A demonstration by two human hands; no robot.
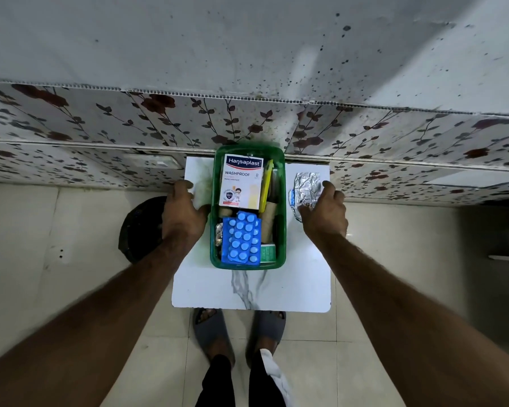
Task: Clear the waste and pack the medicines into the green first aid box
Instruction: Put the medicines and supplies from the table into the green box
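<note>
Right hand (323,210) pinches crumpled silver foil blister strip (306,189) right of green plastic box (279,230); left hand (182,212) loosely curled, empty, beside it. Best lift foil clear, keeping box steady.

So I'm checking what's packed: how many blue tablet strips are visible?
1: the blue tablet strip lies atop the near end of the green first aid box. More may hide beneath.
</note>
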